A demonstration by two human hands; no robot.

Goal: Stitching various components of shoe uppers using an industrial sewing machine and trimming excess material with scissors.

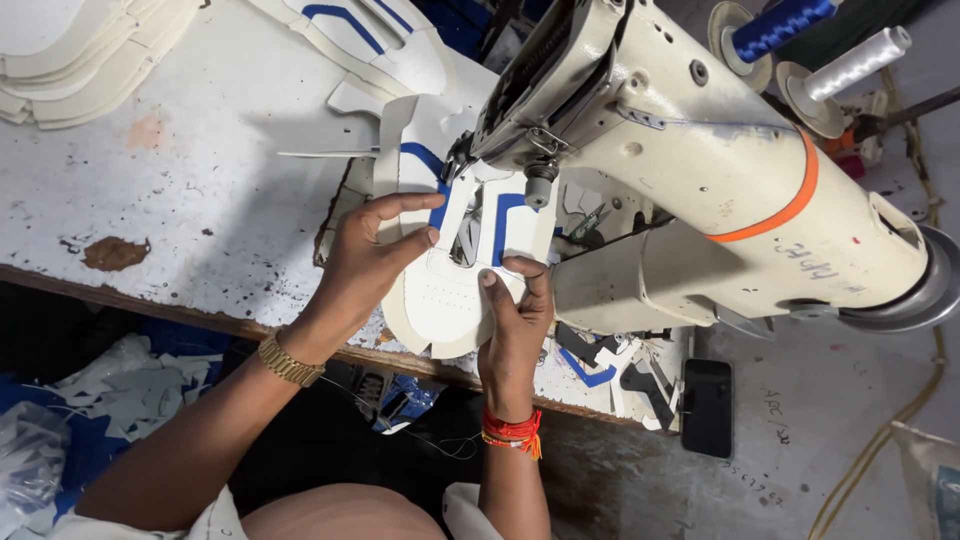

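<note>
Shoe upper (455, 290), a white piece with blue strips, lies flat on the desk (200, 200) under the head of a cream sewing machine (700, 190), its far end tucked beneath the needle area. Left hand (365, 255) rests palm-down on the upper's left side, fingers (410, 205) stretched out and slightly spread, the forefinger reaching toward a blue strip near the needle, the thumb pressing on the white part. Right hand (515, 310) grips the upper's near right edge, thumb on top and the other fingers curled over the rim, pinching the material. A gold watch band (290, 362) sits on the left wrist and red threads (512, 430) wrap the right one. More cut white pieces are stacked (80, 50) at the desk's far left corner, and others with blue stripes (370, 35) lie beyond the machine. A blue spool (780, 22) and a white spool (855, 62) stand behind the machine. A dark phone (708, 405) lies on the floor to the right, and scraps (130, 385) litter the floor at left.
</note>
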